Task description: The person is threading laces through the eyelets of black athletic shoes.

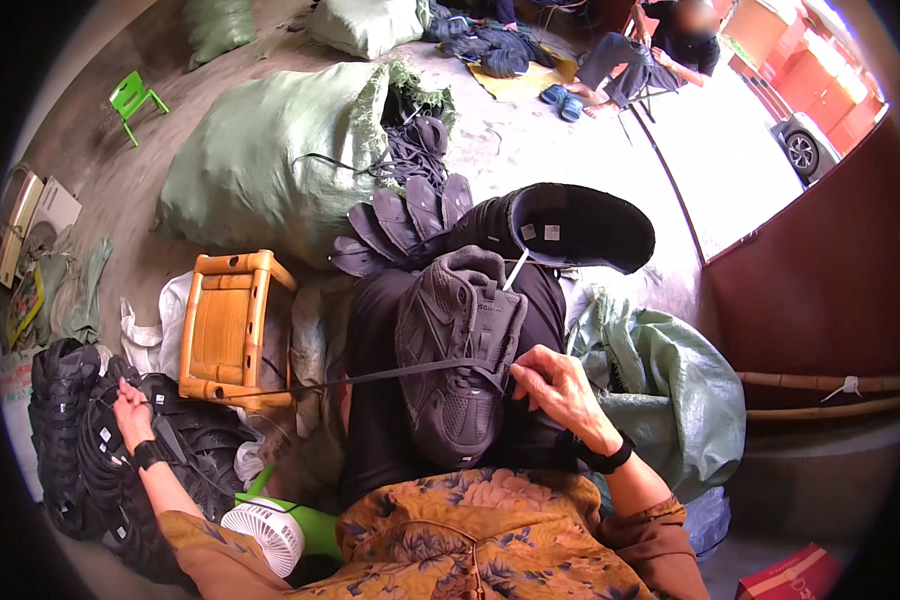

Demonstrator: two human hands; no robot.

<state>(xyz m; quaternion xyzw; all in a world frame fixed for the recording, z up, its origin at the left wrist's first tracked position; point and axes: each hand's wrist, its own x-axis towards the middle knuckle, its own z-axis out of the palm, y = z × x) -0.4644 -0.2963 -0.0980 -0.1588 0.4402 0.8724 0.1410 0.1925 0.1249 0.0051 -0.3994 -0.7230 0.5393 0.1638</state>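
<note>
A dark grey shoe upper (457, 415) lies across my lap, its toe toward me. A long black shoelace (380, 376) runs from its eyelet area far out to the left. My left hand (133, 412) is pinched on that lace, arm stretched out beside a pile of black shoe uppers (65, 400). At the right edge of the upper, my right hand (560, 388) is closed in a pinch on the lace; the fingertips partly hide it. A thin white strip (516, 270) sticks up by the upper's collar.
Several stacked uppers (395, 222) and a black curved piece (610, 225) lie beyond my knees. A bamboo stool (225, 325) and small white fan (265, 532) stand left. Behind is a big green sack (270, 150); green sacking (670, 390) lies right. A person (660, 55) sits far off.
</note>
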